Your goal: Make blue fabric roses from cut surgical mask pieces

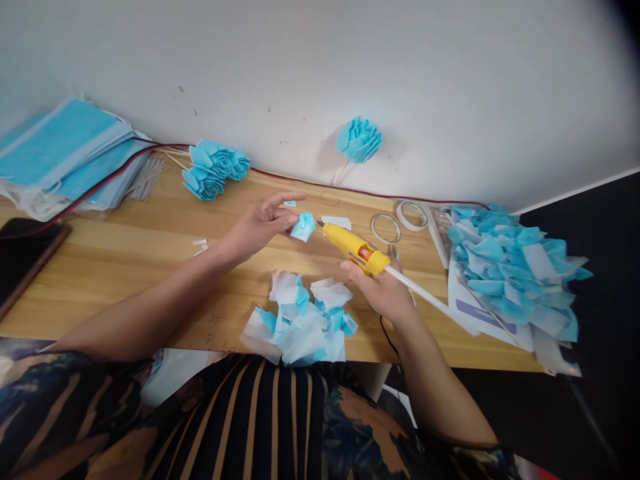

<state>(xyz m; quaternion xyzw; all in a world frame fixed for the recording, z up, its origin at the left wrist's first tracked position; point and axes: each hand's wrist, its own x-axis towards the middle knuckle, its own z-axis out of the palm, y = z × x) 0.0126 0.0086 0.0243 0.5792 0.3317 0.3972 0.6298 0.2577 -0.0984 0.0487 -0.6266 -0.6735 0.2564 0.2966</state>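
Note:
Between thumb and fingers, my left hand (263, 223) pinches a small blue petal piece (303, 227) that looks like mask fabric. My right hand (383, 287) is wrapped round a yellow hot glue gun (353, 247), its nozzle pointing left, close to the petal piece. A long white glue stick (430, 298) juts from the gun's back end. Below the two hands lies a loose heap of blue and white fabric pieces (305, 327) at the table's front edge. The gun's handle is mostly hidden by my right hand.
Blue fabric flowers (215, 167) lie at the back left; another flower (359, 140) leans on the wall. Stacked blue masks (65, 153) and a phone (25, 253) are at left. Tape rolls (413, 216) and a large petal pile (520, 267) sit right. A red-black cable (310, 181) runs along the wall.

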